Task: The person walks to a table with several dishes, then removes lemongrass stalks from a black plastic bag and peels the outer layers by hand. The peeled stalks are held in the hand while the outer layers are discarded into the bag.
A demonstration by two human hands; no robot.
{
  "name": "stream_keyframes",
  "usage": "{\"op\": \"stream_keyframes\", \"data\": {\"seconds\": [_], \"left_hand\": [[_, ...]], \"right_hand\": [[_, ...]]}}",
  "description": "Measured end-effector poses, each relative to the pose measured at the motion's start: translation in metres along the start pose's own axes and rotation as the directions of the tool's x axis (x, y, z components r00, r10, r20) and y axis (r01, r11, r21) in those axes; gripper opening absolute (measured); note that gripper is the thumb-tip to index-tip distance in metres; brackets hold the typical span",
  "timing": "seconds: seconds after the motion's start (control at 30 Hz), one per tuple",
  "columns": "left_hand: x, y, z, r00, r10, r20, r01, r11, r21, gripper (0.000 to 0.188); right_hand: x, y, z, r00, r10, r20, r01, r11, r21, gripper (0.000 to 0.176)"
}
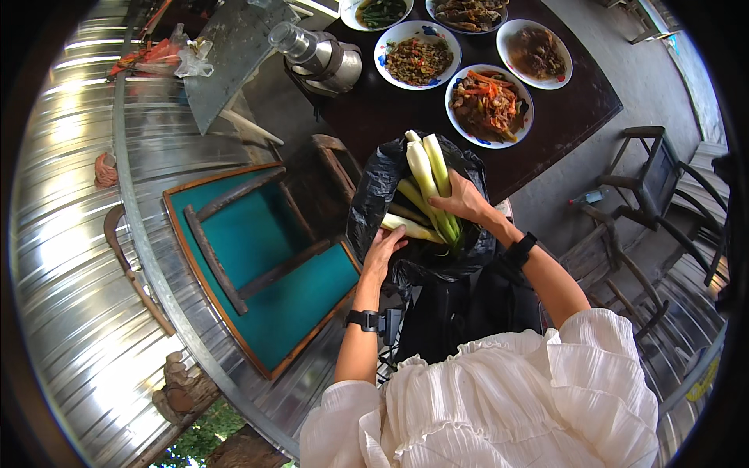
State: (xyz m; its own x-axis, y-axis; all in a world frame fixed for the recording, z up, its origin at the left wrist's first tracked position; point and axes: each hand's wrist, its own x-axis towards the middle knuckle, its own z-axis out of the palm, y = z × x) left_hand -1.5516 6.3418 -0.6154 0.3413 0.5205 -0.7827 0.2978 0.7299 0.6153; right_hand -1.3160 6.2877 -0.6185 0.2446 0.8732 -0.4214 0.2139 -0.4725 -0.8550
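Note:
A black plastic bag gapes in front of me, with several pale green-and-white vegetable stalks in it, possibly water bamboo shoots. From the right, my right hand has its thumb and fingers around the upright stalks, whose white ends rise above the bag's far rim. My left hand reaches in at the near left and holds a shorter whitish stalk lying across the bag. The bottom of the bag is dark, and the lower ends of the stalks are partly hidden there.
Just beyond the bag, a dark table bears several dishes, including a bowl of meat with red strips. A metal flask stands at its left corner. Wooden chairs stand right; a green board leans left.

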Motion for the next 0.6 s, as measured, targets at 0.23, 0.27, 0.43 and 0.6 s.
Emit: {"op": "stream_keyframes", "data": {"seconds": [0.23, 0.27, 0.43, 0.6], "left_hand": [[-0.015, 0.02, 0.004, 0.999, 0.012, 0.052, -0.01, 1.0, -0.029, 0.031], [-0.016, 0.023, 0.005, 0.998, 0.007, 0.056, -0.007, 1.0, -0.005, 0.037], [-0.019, 0.039, 0.008, 0.996, 0.037, 0.08, -0.043, 0.997, 0.065, 0.05], [-0.013, 0.051, 0.009, 0.996, 0.084, -0.005, -0.083, 0.991, 0.101, 0.037]], "right_hand": [[0.004, 0.005, -0.003, 0.999, -0.01, 0.033, 0.01, 1.0, 0.011, 0.062], [0.004, 0.007, -0.004, 0.999, -0.009, 0.05, 0.006, 0.998, 0.057, 0.062], [0.004, 0.009, -0.014, 0.989, 0.026, 0.143, -0.063, 0.962, 0.265, 0.058], [-0.005, 0.002, -0.033, 0.965, -0.024, 0.26, -0.088, 0.908, 0.41, 0.057]]}}
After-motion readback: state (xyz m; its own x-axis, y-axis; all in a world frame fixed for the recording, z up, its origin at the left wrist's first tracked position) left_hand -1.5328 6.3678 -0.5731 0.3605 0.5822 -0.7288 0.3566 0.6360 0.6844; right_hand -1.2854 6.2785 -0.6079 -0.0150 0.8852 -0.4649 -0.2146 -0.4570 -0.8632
